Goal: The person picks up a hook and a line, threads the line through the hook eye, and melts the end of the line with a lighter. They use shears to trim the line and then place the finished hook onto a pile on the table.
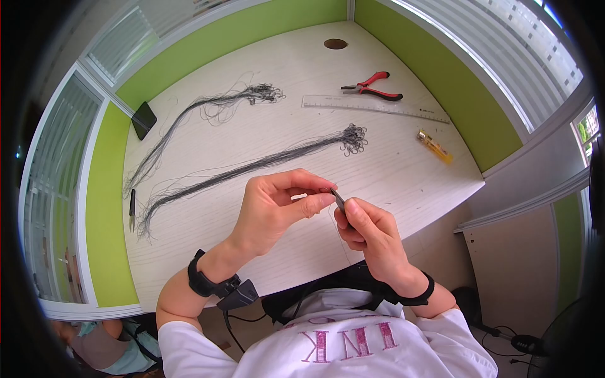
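Over the front of the desk, my left hand (271, 205) pinches a small dark fish hook (325, 189) between thumb and fingertips. My right hand (373, 234) is closed around a slim grey metal tool (338, 199), and its tip meets the left fingertips. Whether it is tweezers or snips cannot be made out. A thin line hangs faintly below the hands. Behind them lies a long bundle of dark fishing lines (246, 169), with many hooks (354, 140) gathered at its right end. Farther back is a looser bundle of lines (179, 123) with hooks (268, 93).
Red-handled pliers (377, 88) lie behind a clear ruler (372, 107) at the back right. Near the right edge is a yellow packet (433, 146). Small black scissors (132, 211) and a black phone (144, 120) are at the left. Green partitions (252, 53) enclose the desk.
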The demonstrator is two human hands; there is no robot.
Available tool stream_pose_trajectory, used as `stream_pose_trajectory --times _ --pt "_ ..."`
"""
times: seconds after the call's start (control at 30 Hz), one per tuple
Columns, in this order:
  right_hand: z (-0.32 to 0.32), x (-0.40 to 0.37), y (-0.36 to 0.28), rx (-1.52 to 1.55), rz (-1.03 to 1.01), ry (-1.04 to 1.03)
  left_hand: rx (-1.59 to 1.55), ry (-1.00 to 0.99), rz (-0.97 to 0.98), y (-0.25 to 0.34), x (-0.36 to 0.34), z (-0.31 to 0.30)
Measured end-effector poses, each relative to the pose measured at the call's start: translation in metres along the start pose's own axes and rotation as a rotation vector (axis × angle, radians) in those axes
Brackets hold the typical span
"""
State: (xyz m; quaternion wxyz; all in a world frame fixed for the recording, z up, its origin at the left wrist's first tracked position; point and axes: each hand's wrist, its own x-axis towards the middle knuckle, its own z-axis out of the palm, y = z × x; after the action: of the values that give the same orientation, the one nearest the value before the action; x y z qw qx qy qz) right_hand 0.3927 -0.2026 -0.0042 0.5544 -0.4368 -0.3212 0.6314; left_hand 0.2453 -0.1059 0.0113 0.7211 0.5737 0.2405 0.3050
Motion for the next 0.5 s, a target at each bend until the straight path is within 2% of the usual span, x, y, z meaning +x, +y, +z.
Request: stream_pose_trajectory --times 0.17,0.27,0.5 --pt "-0.0019 -0.0002 0.0004 -0.006 -0.003 -0.009 0.003 0.037 0.056 -0.0008 0.0004 0.0045" --pt "-0.0009 0.0001 0.0009 -0.013 -0.011 -0.003 0.001 0.016 -0.004 0.0012 -0.0003 0.0000" --pt "-0.0010 -0.0001 0.0016 -0.016 -0.011 -0.007 0.002 0.017 0.029 0.0006 -0.0004 -0.0003"
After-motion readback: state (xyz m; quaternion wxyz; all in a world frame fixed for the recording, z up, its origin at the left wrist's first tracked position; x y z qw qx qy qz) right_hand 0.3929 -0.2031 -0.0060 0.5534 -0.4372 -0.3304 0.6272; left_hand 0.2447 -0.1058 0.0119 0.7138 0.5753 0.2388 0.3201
